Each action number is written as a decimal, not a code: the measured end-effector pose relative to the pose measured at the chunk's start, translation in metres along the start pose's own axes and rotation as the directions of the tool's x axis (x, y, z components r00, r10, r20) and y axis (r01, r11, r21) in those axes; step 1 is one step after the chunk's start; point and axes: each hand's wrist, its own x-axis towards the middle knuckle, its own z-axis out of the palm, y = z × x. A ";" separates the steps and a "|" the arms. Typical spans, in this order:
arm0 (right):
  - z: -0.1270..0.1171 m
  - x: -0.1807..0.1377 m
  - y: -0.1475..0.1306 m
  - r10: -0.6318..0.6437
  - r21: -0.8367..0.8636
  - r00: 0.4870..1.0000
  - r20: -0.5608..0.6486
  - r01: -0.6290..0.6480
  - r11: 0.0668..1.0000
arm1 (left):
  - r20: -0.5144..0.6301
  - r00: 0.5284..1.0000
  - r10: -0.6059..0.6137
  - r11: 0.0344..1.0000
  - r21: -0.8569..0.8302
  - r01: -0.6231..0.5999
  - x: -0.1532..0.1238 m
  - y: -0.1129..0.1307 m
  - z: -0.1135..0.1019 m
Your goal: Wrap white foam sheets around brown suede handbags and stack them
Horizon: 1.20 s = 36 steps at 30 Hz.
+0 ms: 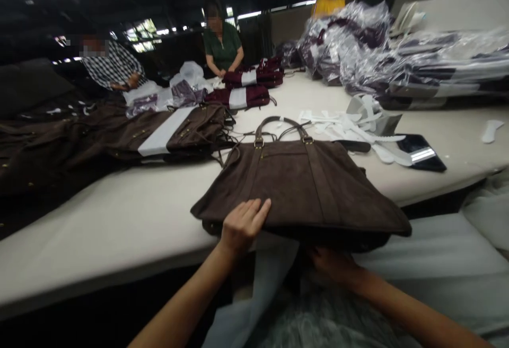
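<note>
a dark brown suede bag (306, 183) lies flat at the near edge of a pale bench (119, 220), handles pointing away. the left hand (242, 226) rests on its near left corner, fingers (258, 211) loosely together and flat. the right hand (332, 263) is under the bag's overhanging bottom edge; whether its fingers are gripping cannot be told.
</note>
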 end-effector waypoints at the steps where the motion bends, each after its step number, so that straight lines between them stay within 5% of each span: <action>1: 0.003 -0.018 -0.002 0.035 0.027 0.999 0.023 -0.036 0.999 | 0.014 1.000 -0.009 1.000 -0.007 0.009 0.001 -0.003 0.005; 4: 0.019 -0.049 -0.008 0.272 0.163 0.961 0.052 -0.277 0.947 | 0.074 0.996 -0.040 0.998 -0.035 0.043 0.002 -0.006 0.016; 7: 0.045 -0.043 -0.013 0.478 0.483 0.848 0.229 -0.526 0.701 | 0.119 0.991 -0.058 0.998 -0.031 0.062 0.009 -0.006 0.016; 10: 0.064 -0.021 -0.028 0.328 0.755 0.809 0.487 -0.579 0.307 | 0.171 0.982 -0.082 0.996 -0.023 0.087 0.022 -0.010 0.011; 12: 0.067 -0.010 -0.042 0.249 0.783 0.785 0.568 -0.608 0.131 | 0.221 0.968 -0.119 0.992 -0.021 0.126 0.033 -0.015 0.004; 14: 0.063 -0.004 -0.056 0.294 0.763 0.743 0.602 -0.643 0.061 | 0.269 0.948 -0.172 0.983 -0.015 0.183 0.046 -0.021 -0.003; 18: 0.042 0.008 -0.074 0.504 0.747 0.666 0.550 -0.662 0.061 | 0.299 0.926 -0.230 0.971 0.001 0.241 0.072 -0.021 -0.016; 20: 0.028 0.012 -0.079 0.506 0.697 0.618 0.602 -0.715 0.044 | 0.291 0.933 -0.212 0.976 0.010 0.218 0.078 -0.013 -0.017; 23: 0.006 0.008 -0.083 0.349 0.624 0.635 0.689 -0.765 0.160 | 0.262 0.956 -0.130 0.991 0.029 0.127 0.070 0.004 -0.008; 29: -0.062 0.003 -0.092 0.149 0.421 0.729 0.669 -0.535 0.732 | -0.003 1.000 0.012 0.989 0.145 -0.012 0.011 0.031 0.031; 34: -0.126 0.107 -0.097 0.068 0.216 0.954 0.290 -0.135 0.967 | -0.060 0.998 -0.010 0.976 0.218 0.023 -0.009 0.034 0.042; 36: -0.127 0.175 -0.093 0.022 -0.030 0.985 0.173 -0.017 0.999 | -0.100 0.995 0.004 0.976 0.218 0.018 -0.013 0.034 0.047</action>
